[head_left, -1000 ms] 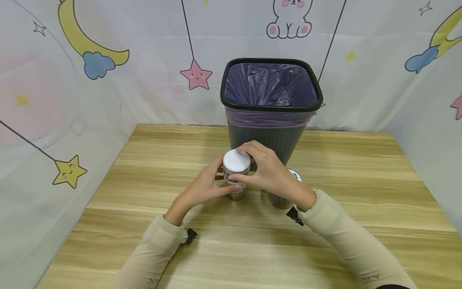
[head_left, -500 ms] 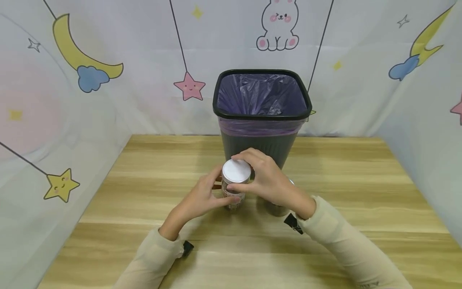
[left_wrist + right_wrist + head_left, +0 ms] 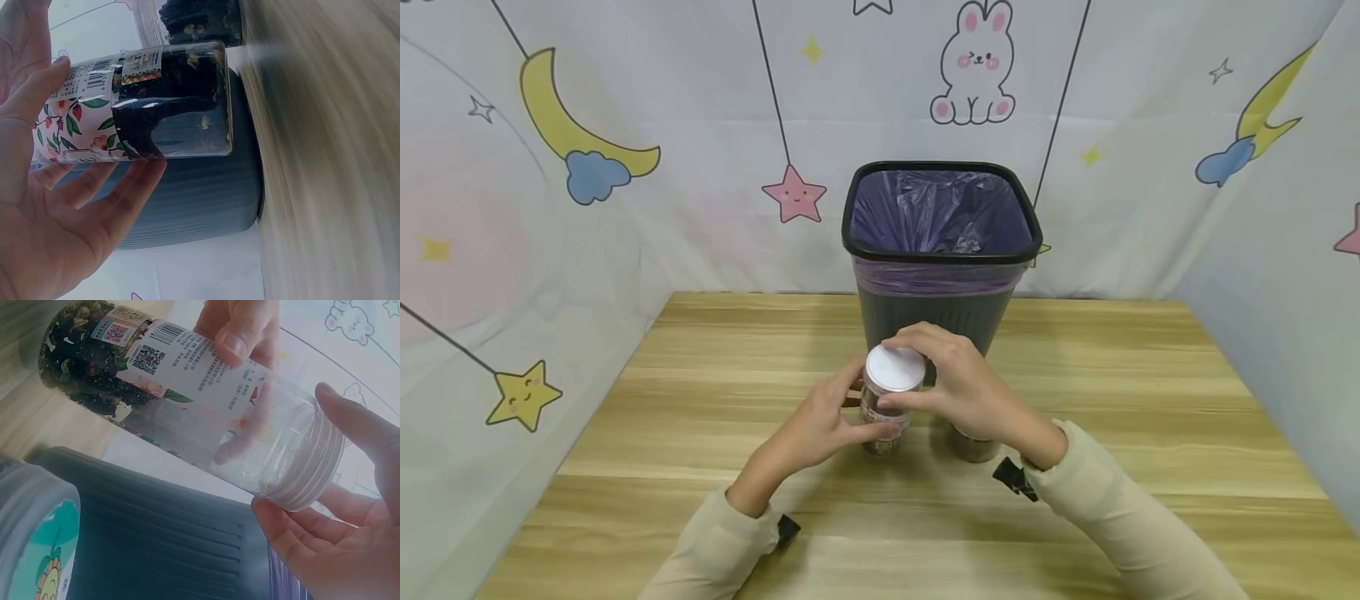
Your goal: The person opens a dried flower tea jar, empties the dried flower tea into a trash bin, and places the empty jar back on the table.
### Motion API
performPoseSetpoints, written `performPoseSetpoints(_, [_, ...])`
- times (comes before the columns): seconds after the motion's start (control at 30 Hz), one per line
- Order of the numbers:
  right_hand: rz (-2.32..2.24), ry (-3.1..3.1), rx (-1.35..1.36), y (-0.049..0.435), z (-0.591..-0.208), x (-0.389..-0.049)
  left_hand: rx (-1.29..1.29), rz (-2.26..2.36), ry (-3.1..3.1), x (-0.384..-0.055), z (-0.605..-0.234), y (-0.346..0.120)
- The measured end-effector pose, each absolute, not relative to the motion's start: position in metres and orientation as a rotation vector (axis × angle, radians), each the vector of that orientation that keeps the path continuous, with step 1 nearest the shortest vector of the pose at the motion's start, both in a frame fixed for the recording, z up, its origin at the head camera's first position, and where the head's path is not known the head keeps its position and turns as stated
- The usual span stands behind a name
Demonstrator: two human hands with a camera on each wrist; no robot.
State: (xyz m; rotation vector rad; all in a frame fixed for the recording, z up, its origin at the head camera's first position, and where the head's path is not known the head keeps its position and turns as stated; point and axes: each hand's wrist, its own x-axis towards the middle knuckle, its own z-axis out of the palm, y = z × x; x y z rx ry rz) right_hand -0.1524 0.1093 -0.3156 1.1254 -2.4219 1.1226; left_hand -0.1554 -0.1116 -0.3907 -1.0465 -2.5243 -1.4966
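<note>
A clear jar (image 3: 883, 421) stands roughly upright in front of the bin, dark dried pieces like flower tea in its lower part. Its label (image 3: 78, 122) has printed flowers and a barcode. My left hand (image 3: 816, 425) holds the jar round its body, thumb on the near side. At the top, my right hand (image 3: 966, 387) grips the screw lid (image 3: 895, 368) between thumb and fingers; the lid looks white from above. In the right wrist view the lid's ridged rim (image 3: 306, 459) sits on the jar mouth. Whether the jar's base touches the table cannot be told.
A dark grey bin (image 3: 940, 308) with a purple liner bag (image 3: 940, 208) stands behind the jar. A second jar (image 3: 973, 447), its lid (image 3: 59, 550) green with a cartoon flower, stands right of the first, partly behind my right hand. Wooden table (image 3: 737, 367) lies between printed curtains.
The head view has tipped upward, so everything sits lower in it. Both hands keep their hold on the jar and lid. The second jar's top is now covered by my right hand.
</note>
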Motion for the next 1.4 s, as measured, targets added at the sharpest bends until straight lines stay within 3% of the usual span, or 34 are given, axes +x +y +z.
performPoseSetpoints(0.9, [1.182, -2.437, 1.421, 0.124, -0.296, -0.152, -1.086, -1.312, -2.463, -0.148, -0.38, -0.11])
performPoseSetpoints(1.4, [0.818, -2.339, 1.265, 0.118, -0.296, -0.141, -1.029, -1.086, -2.495, -0.144, -0.375, -0.108])
